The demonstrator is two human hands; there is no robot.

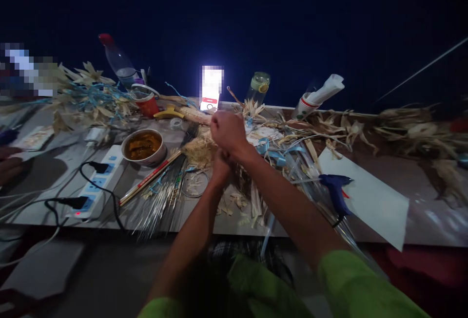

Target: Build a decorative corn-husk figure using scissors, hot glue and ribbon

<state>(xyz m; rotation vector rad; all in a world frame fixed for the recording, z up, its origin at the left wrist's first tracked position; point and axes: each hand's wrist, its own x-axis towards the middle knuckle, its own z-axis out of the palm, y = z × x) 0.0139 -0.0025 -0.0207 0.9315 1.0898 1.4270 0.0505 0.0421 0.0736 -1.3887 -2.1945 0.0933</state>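
My right hand (229,133) is closed in a fist over the middle of the table. Just below it, and partly covered by it, is my left hand (221,163), in shadow and apparently curled closed. What either hand holds, if anything, is hidden. A tuft of tan dried fibre (199,150) lies beside them on the left. Scraps of dried husk (258,196) are strewn to the right of my left wrist. A bundle of thin metal wires (163,211) and a wire ring (195,184) lie to the left of my forearm.
A bowl of brown food (144,147) and a plugged power strip (98,181) stand at left. A lit phone (211,89), a bottle (119,62) and a jar (259,86) line the back. At right, a glue gun (336,194) overlaps white card (380,201). Another person's hand (9,164) shows far left.
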